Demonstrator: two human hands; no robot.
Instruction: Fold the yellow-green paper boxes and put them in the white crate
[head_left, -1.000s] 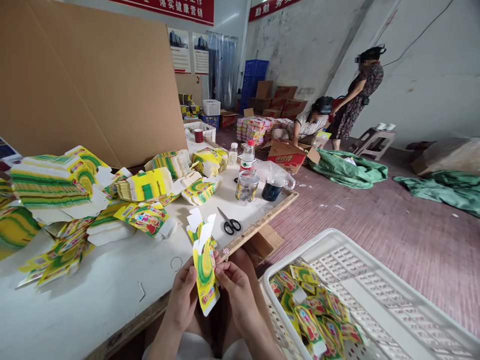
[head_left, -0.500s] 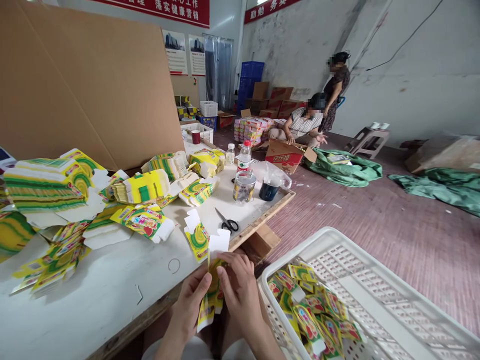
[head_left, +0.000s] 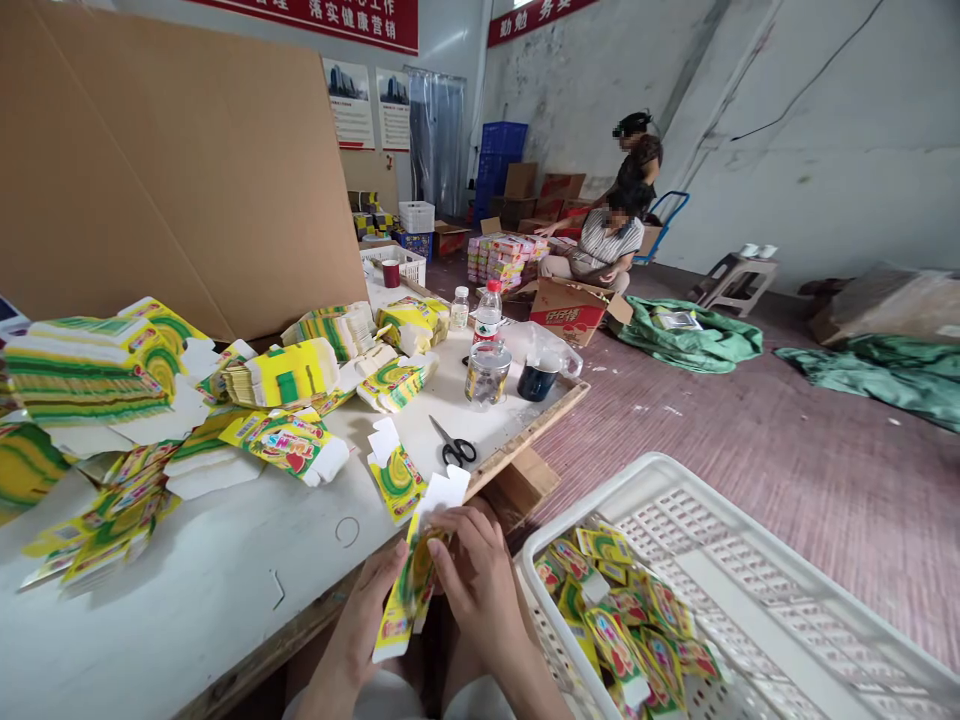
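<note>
Between my two hands is a yellow and green printed carton [head_left: 401, 600], tilted, with white flaps standing up at its far end. My left hand [head_left: 366, 605] grips its left side, thumb along the edge. My right hand [head_left: 474, 568] closes on its right side, fingers bent over the upper part. Just beyond, a flat carton [head_left: 396, 478] with white flaps lies on the table [head_left: 225, 600]. Black-handled scissors [head_left: 454, 445] lie partly opened behind it. To the right, a white plastic basket [head_left: 750, 560] holds many yellow cartons [head_left: 619, 640].
Stacks of flat cartons [head_left: 97, 380] cover the table's left and back. A clear jar [head_left: 487, 378], a dark mug [head_left: 537, 380] and a red-capped bottle [head_left: 487, 318] stand near its far corner. Two people [head_left: 607, 240] are by a red box [head_left: 566, 312]; green sacks [head_left: 682, 338] lie on the floor.
The carton in my hands has turned and tilted, now showing its broad printed side and opened form. In the background the standing person has moved left and bent forward.
</note>
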